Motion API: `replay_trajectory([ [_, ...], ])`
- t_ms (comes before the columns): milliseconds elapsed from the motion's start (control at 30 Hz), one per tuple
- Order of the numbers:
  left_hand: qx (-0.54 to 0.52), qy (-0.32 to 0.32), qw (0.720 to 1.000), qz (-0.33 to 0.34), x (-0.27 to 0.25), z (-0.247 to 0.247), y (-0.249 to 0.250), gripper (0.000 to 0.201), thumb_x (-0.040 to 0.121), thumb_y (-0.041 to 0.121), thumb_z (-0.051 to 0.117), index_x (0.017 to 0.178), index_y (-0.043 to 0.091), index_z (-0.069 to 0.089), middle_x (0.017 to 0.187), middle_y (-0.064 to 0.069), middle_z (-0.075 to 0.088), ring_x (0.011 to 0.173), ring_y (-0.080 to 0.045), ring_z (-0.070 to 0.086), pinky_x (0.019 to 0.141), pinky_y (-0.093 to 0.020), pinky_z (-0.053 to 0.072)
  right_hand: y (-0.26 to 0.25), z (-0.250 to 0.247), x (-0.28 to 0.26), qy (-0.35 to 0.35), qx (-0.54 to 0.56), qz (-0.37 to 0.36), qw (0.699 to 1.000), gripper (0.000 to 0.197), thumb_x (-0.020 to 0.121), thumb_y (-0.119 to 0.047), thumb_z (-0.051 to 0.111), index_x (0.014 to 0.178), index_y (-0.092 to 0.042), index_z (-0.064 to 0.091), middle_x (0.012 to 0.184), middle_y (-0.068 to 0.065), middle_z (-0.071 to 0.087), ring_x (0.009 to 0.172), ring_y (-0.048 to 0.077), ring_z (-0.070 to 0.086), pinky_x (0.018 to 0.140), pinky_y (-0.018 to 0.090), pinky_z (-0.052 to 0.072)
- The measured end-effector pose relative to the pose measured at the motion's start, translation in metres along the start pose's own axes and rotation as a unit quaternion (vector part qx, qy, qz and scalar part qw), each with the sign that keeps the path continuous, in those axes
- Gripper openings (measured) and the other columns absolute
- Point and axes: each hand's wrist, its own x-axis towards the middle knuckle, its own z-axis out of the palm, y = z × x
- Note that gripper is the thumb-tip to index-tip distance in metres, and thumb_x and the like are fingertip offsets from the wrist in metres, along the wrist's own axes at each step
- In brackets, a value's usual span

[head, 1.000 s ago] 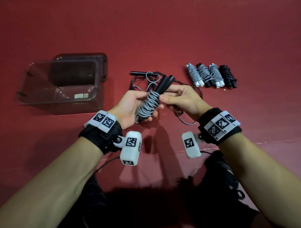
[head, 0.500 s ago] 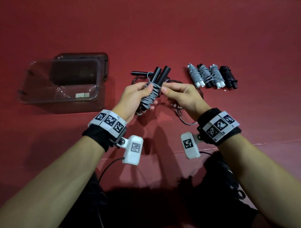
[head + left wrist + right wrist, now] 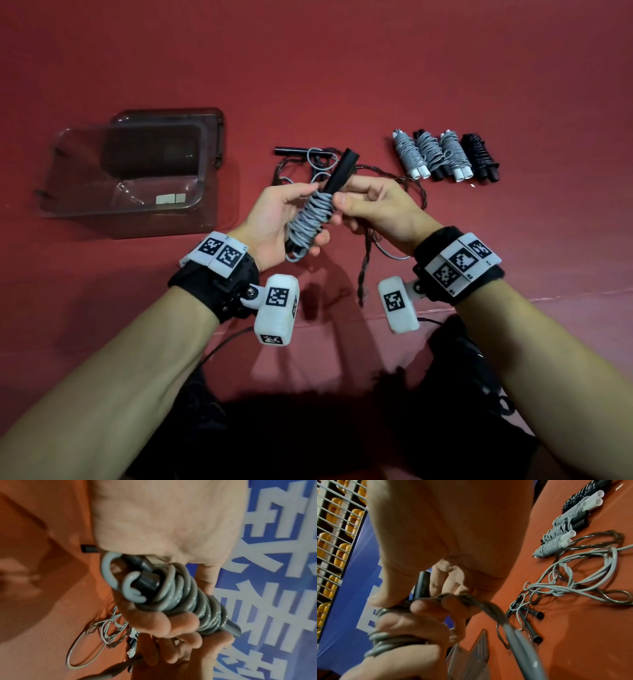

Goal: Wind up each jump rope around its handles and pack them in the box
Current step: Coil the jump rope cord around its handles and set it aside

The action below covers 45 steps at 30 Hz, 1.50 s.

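Left hand (image 3: 274, 219) grips a grey jump rope (image 3: 310, 222) coiled round its black handles (image 3: 342, 168), held above the red worktop (image 3: 342, 68) at centre. Right hand (image 3: 373, 209) pinches the rope's free end at the top of the coil. Four wound ropes (image 3: 445, 156) lie in a row far right. The clear box (image 3: 123, 205) sits far left, nothing in it that I can make out. A loose tangle of ropes (image 3: 573, 577) lies under the hands, a dark strand crossing the right fingers (image 3: 426, 607).

Risk: the last turn likely springs loose if the pinch slips before tucking. The dark strand could get dragged along or wound in, since it sits in the same grip.
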Motion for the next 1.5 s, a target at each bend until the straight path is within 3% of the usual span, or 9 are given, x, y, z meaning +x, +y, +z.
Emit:
replay_trajectory([
  [100, 0.082, 0.103, 0.987, 0.09, 0.014, 0.001, -0.008, 0.04, 0.102, 0.045, 0.049, 0.121, 0.012, 0.062, 0.1, -0.013, 0.067, 0.073, -0.023, 0.068, 0.057, -0.039, 0.057, -0.001, 0.001, 0.004, 0.115, -0.048, 0.004, 0.992, 0.023, 0.084, -0.026, 0.079, 0.084, -0.004, 0.071, 0.059, 0.001, 0.062, 0.043, 0.007, 0.049, 0.043, 0.019, 0.036],
  [233, 0.283, 0.177, 0.909, 0.248, 0.019, 0.0, -0.018, 0.027, 0.091, 0.039, 0.073, 0.112, 0.026, 0.065, 0.105, -0.008, 0.072, 0.094, -0.014, 0.068, 0.084, -0.034, 0.056, 0.002, -0.002, 0.005, 0.252, -0.071, 0.024, 0.965, 0.048, 0.075, -0.042, 0.088, 0.066, -0.001, 0.065, 0.06, 0.015, 0.051, 0.049, 0.019, 0.038, 0.047, 0.029, 0.026],
  [500, 0.294, 0.235, 0.9, 0.222, 0.013, -0.003, -0.009, 0.03, 0.084, 0.042, 0.072, 0.112, 0.051, 0.069, 0.09, -0.011, 0.078, 0.088, -0.027, 0.075, 0.092, -0.049, 0.058, 0.002, 0.006, 0.005, 0.204, -0.121, 0.011, 0.972, 0.033, 0.092, -0.031, 0.075, 0.077, -0.002, 0.07, 0.056, -0.013, 0.061, 0.05, -0.001, 0.048, 0.055, 0.015, 0.038],
  [633, 0.226, 0.227, 0.923, 0.212, 0.012, -0.007, -0.01, 0.028, 0.081, 0.029, 0.07, 0.101, 0.048, 0.073, 0.097, -0.022, 0.075, 0.088, -0.029, 0.07, 0.098, -0.06, 0.053, 0.004, 0.008, 0.006, 0.186, -0.13, 0.015, 0.974, 0.027, 0.092, -0.029, 0.075, 0.087, -0.002, 0.076, 0.066, 0.0, 0.066, 0.062, 0.022, 0.047, 0.055, 0.031, 0.034],
  [833, 0.061, 0.237, 0.948, 0.203, 0.018, -0.001, -0.015, 0.022, 0.101, 0.004, 0.053, 0.116, 0.015, 0.063, 0.09, -0.019, 0.071, 0.074, -0.033, 0.066, 0.066, -0.044, 0.056, 0.003, 0.003, 0.007, 0.107, -0.031, 0.028, 0.993, 0.014, 0.101, -0.011, 0.06, 0.097, -0.012, 0.073, 0.069, -0.002, 0.059, 0.05, 0.008, 0.045, 0.052, 0.022, 0.042],
  [1033, -0.019, 0.102, 0.989, 0.104, 0.005, 0.011, 0.006, 0.029, 0.106, 0.021, 0.036, 0.111, 0.01, 0.061, 0.076, -0.014, 0.064, 0.057, -0.025, 0.059, 0.045, -0.029, 0.048, -0.011, -0.002, 0.005, 0.088, -0.01, 0.03, 0.996, 0.021, 0.1, -0.019, 0.062, 0.121, -0.015, 0.064, 0.058, -0.018, 0.058, 0.046, -0.001, 0.041, 0.043, 0.017, 0.028],
  [1200, 0.002, 0.015, 1.0, -0.001, 0.003, 0.012, 0.012, 0.036, 0.099, 0.036, 0.039, 0.103, 0.01, 0.065, 0.08, -0.014, 0.065, 0.059, -0.026, 0.058, 0.05, -0.03, 0.05, -0.011, -0.002, -0.001, 0.056, -0.002, -0.008, 0.998, 0.019, 0.101, -0.021, 0.061, 0.116, -0.016, 0.07, 0.06, -0.01, 0.054, 0.047, 0.006, 0.041, 0.042, 0.019, 0.026],
  [1367, 0.232, 0.206, 0.927, 0.211, 0.02, 0.004, -0.007, 0.018, 0.099, 0.039, 0.056, 0.106, 0.024, 0.063, 0.097, 0.001, 0.069, 0.086, -0.011, 0.066, 0.083, -0.035, 0.051, -0.006, -0.001, 0.001, 0.177, -0.021, 0.029, 0.983, 0.027, 0.091, -0.034, 0.075, 0.08, -0.009, 0.075, 0.053, -0.006, 0.056, 0.045, 0.01, 0.038, 0.047, 0.026, 0.025],
  [1500, 0.325, 0.099, 0.914, 0.22, 0.009, 0.0, -0.006, 0.071, 0.078, 0.033, 0.085, 0.14, 0.027, 0.053, 0.125, 0.0, 0.07, 0.109, -0.015, 0.07, 0.089, -0.034, 0.059, -0.002, -0.002, 0.009, 0.274, 0.0, 0.081, 0.958, 0.054, 0.074, -0.056, 0.084, 0.087, -0.003, 0.079, 0.056, 0.008, 0.054, 0.048, 0.017, 0.036, 0.047, 0.026, 0.026],
])
